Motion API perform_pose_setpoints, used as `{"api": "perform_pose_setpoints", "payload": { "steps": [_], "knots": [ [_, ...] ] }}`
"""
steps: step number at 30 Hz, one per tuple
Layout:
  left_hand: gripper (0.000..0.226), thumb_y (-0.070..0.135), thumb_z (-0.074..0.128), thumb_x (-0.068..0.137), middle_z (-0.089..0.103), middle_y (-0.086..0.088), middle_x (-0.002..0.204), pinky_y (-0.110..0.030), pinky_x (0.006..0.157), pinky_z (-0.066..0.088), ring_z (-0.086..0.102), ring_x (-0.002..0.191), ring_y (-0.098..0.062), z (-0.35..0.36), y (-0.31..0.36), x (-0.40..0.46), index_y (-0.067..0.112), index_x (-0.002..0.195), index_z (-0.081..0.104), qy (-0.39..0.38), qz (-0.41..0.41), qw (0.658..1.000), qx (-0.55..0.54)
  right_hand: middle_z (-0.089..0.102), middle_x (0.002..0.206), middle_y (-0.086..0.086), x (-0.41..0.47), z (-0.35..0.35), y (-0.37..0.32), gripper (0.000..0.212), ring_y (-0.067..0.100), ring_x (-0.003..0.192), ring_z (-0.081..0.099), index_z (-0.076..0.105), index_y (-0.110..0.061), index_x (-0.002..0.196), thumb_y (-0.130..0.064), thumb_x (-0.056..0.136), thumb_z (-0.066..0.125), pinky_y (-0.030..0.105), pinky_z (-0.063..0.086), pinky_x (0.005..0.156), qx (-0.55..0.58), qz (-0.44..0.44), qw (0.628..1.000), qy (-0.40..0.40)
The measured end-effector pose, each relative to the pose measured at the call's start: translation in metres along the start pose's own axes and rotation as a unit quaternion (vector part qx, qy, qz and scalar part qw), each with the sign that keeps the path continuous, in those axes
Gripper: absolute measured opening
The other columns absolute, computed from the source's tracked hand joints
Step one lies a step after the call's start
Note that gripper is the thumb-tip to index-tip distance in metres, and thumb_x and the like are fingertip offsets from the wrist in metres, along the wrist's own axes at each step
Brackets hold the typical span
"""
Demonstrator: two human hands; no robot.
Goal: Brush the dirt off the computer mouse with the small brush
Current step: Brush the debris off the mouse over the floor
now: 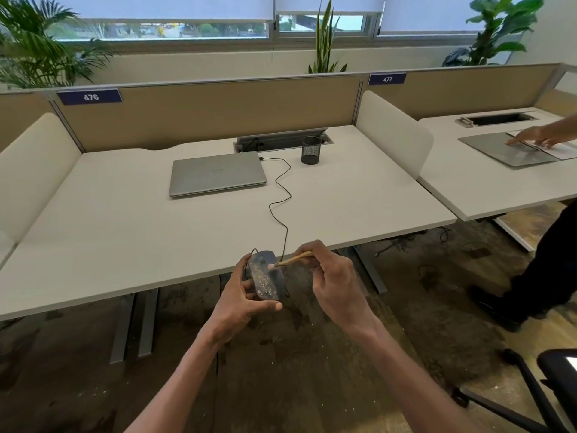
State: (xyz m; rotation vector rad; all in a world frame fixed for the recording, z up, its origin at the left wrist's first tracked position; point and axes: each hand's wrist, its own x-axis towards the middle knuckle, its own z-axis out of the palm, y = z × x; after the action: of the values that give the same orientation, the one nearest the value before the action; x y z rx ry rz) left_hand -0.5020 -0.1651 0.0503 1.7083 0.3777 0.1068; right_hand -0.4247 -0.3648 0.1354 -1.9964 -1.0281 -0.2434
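Low centre of the frame, just off the near desk edge: the left hand (242, 300) grips a dark computer mouse (267, 276) from its left side and below, thumb curled under the near end; its fingers behind the body are hidden. Pale yellowish specks lie along the mouse's top face; what they are cannot be made out. The right hand (332, 276) pinches the wooden handle of a small brush (293, 260), the tip touching the mouse's far right edge; the bristles are too blurred to resolve. A thin black cable (279, 195) runs from the mouse up across the white desk (125, 220) to a closed grey laptop (217, 173) at centre. Right of the laptop stands a black mesh cup (311, 150), just before an open cable tray (281, 139). Tan partitions bear labels 476 (90, 97) and 477 (387, 79). At right, another person's hand (530, 137) rests on a grey folder (505, 151) on the neighbouring desk; the body is cut off. Beyond, plants (324, 42) and blinded windows. The floor is mottled brown.
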Motion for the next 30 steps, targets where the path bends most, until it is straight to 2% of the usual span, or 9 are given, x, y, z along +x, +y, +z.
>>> {"api": "perform_pose_setpoints", "payload": {
  "steps": [6, 10, 12, 14, 17, 20, 23, 25, 30],
  "knots": [
    [0.142, 0.037, 0.101, 0.042, 0.058, -0.006, 0.136, -0.044, 0.105, 0.053, 0.065, 0.118, -0.02, -0.002, -0.003, -0.002, 0.039, 0.157, 0.018, 0.002, -0.002, 1.0, -0.003, 0.072, 0.098, 0.003, -0.004, -0.004, 0.0, 0.026, 0.009, 0.092, 0.069, 0.058, -0.011, 0.112, 0.007, 0.094, 0.053, 0.02, 0.058, 0.082, 0.004, 0.004, 0.999, -0.032],
    [0.138, 0.028, 0.102, 0.049, 0.055, -0.004, 0.136, -0.042, 0.104, 0.053, 0.064, 0.12, -0.021, -0.003, -0.005, 0.0, 0.037, 0.157, 0.017, 0.002, 0.001, 1.0, -0.002, 0.071, 0.096, -0.001, 0.0, -0.006, -0.003, 0.026, 0.0, 0.081, 0.065, 0.058, -0.011, 0.113, 0.006, 0.094, 0.054, 0.011, 0.053, 0.073, 0.005, 0.004, 1.0, -0.022],
    [0.138, 0.027, 0.102, 0.05, 0.056, 0.003, 0.13, -0.031, 0.096, 0.057, 0.066, 0.115, -0.014, -0.002, -0.006, 0.002, 0.037, 0.158, 0.017, 0.0, 0.002, 1.0, -0.002, 0.071, 0.095, -0.001, 0.002, -0.005, -0.005, 0.026, -0.003, 0.077, 0.063, 0.059, -0.01, 0.114, 0.006, 0.094, 0.054, 0.011, 0.052, 0.07, 0.003, -0.001, 1.0, -0.02],
    [0.136, 0.024, 0.101, 0.052, 0.057, 0.011, 0.122, -0.018, 0.085, 0.057, 0.068, 0.105, -0.003, -0.002, -0.007, 0.002, 0.037, 0.158, 0.017, 0.001, 0.002, 1.0, -0.008, 0.072, 0.095, 0.002, 0.001, -0.003, -0.006, 0.025, 0.006, 0.084, 0.068, 0.059, -0.01, 0.114, 0.005, 0.094, 0.054, 0.021, 0.058, 0.075, 0.001, -0.004, 1.0, -0.028],
    [0.134, 0.024, 0.101, 0.052, 0.057, 0.012, 0.12, -0.017, 0.087, 0.056, 0.067, 0.104, -0.001, -0.003, -0.007, 0.001, 0.035, 0.157, 0.019, 0.003, 0.004, 1.0, -0.008, 0.071, 0.093, 0.002, -0.006, -0.001, -0.006, 0.023, 0.013, 0.084, 0.069, 0.057, -0.011, 0.114, 0.002, 0.095, 0.053, 0.03, 0.059, 0.074, -0.014, -0.013, 0.999, -0.042],
    [0.132, 0.024, 0.1, 0.051, 0.057, 0.016, 0.116, -0.011, 0.078, 0.056, 0.069, 0.098, 0.008, -0.004, -0.01, -0.001, 0.037, 0.155, 0.02, 0.004, 0.003, 1.0, -0.009, 0.07, 0.094, 0.002, -0.013, -0.002, -0.007, 0.02, 0.013, 0.085, 0.069, 0.056, -0.013, 0.113, -0.005, 0.096, 0.05, 0.031, 0.06, 0.075, -0.01, -0.011, 0.999, -0.05],
    [0.136, 0.026, 0.102, 0.05, 0.058, 0.013, 0.118, -0.023, 0.091, 0.057, 0.07, 0.104, -0.003, -0.005, -0.009, -0.001, 0.035, 0.157, 0.019, 0.006, 0.001, 1.0, -0.009, 0.071, 0.094, 0.0, -0.011, -0.006, -0.01, 0.021, 0.009, 0.086, 0.068, 0.056, -0.014, 0.112, -0.011, 0.095, 0.044, 0.028, 0.059, 0.076, 0.003, -0.007, 0.999, -0.035],
    [0.138, 0.027, 0.102, 0.049, 0.059, 0.01, 0.12, -0.036, 0.102, 0.054, 0.067, 0.11, -0.009, -0.005, -0.007, -0.001, 0.035, 0.158, 0.018, 0.004, 0.001, 1.0, -0.007, 0.07, 0.092, 0.0, -0.007, -0.006, -0.009, 0.021, 0.009, 0.083, 0.068, 0.056, -0.013, 0.112, -0.004, 0.095, 0.049, 0.028, 0.058, 0.072, -0.004, -0.011, 1.0, -0.025],
    [0.139, 0.029, 0.103, 0.048, 0.061, 0.01, 0.118, -0.038, 0.102, 0.054, 0.069, 0.108, -0.01, -0.006, -0.008, -0.002, 0.035, 0.158, 0.018, 0.006, 0.001, 1.0, -0.009, 0.07, 0.09, 0.003, -0.011, -0.002, -0.009, 0.021, 0.014, 0.081, 0.068, 0.057, -0.011, 0.112, -0.002, 0.095, 0.05, 0.031, 0.059, 0.072, -0.02, -0.022, 0.999, -0.044]
  ]
}}
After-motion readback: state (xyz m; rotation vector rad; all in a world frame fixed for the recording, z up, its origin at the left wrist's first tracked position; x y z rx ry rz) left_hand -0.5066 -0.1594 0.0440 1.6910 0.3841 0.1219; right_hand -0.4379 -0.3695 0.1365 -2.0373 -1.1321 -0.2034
